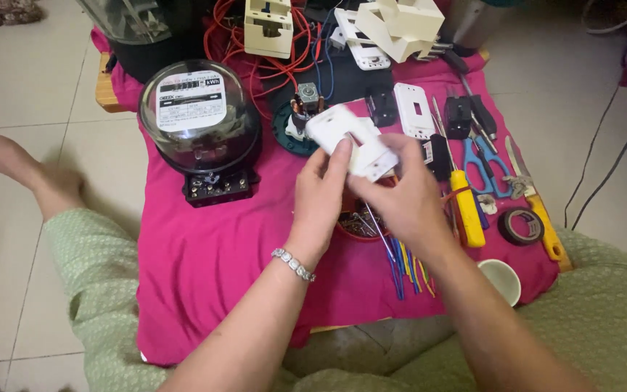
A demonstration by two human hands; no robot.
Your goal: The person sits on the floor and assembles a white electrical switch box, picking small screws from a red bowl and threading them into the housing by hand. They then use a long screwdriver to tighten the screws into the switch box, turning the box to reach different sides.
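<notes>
One glass-domed meter [199, 120] stands at the left of the pink cloth [212, 254], out of the way of the hands. The left hand [321, 196] pinches the lower edge of the white switch [350, 141] with thumb and fingers, steadying it. The right hand [400, 196] closes round its right end, thumb on top, so the piece is held lifted above the cloth's middle, between both hands. Loose coloured wires [408, 265] lie beneath. To the right, tools are lined up within reach: one yellow screwdriver [466, 207], one pair of blue scissors [484, 163], one tape roll [520, 226], one white cup [501, 279].
</notes>
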